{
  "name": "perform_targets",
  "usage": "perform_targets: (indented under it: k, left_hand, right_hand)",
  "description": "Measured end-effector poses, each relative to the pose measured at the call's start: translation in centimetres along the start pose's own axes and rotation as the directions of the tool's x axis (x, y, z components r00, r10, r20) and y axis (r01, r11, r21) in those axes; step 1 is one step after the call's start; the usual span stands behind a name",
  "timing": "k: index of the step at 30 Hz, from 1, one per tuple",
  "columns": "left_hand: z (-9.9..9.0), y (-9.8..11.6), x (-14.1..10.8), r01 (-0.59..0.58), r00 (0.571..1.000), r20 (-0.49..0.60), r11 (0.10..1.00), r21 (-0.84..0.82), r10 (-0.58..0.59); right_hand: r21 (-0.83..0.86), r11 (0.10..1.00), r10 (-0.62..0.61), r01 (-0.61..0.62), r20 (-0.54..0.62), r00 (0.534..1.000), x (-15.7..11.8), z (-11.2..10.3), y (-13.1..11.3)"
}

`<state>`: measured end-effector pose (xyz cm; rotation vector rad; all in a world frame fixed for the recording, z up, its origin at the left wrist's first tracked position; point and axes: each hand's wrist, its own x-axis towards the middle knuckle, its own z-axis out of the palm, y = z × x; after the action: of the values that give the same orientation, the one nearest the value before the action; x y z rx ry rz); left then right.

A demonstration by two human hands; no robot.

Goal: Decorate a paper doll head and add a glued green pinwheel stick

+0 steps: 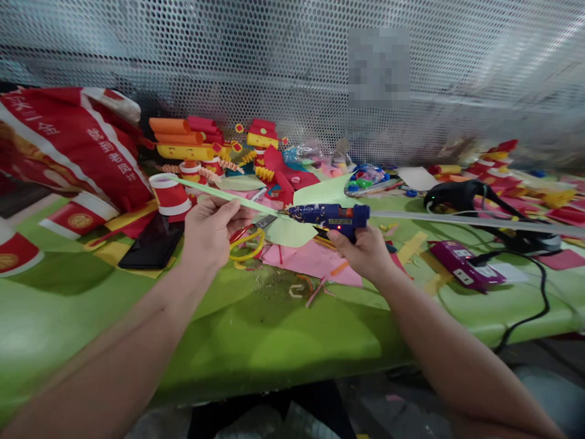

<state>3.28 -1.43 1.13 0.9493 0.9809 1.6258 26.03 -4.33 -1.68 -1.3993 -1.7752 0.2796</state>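
Over a green table, the left hand pinches a pale-green strip; the right hand grips a glue gun. Pink paper lies back from the front edge.

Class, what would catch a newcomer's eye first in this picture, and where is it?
The blue glue gun in the right hand, near the centre, pointing at a pale green strip in the left hand. Then the big red bag at far left, and bright paper figures beside it.
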Motion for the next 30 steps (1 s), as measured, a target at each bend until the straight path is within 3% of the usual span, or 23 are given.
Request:
perform_targets:
  k: [7, 18, 30]
  left_hand:
    - [-0.1, 0.1, 0.2, -0.029, 1.0, 0.005, 1.0, -0.012, 0.029]
    - [0.3, -0.5, -0.3, 0.031, 0.999, 0.036, 0.999, 0.028, -0.032]
    - [0.5, -0.8, -0.8, 0.076, 0.995, 0.056, 0.996, 0.054, -0.079]
  right_hand:
    - [0.002, 0.998, 0.055, -0.055, -0.016, 0.998, -0.1, 0.0, 0.5]
    - [0.022, 0.997, -0.068, 0.068, -0.011, 0.998, -0.1, 0.3, -0.4]
    - [0.016, 0.998, -0.068, 0.068, 0.008, 0.998, -0.2, 0.5, -0.7]
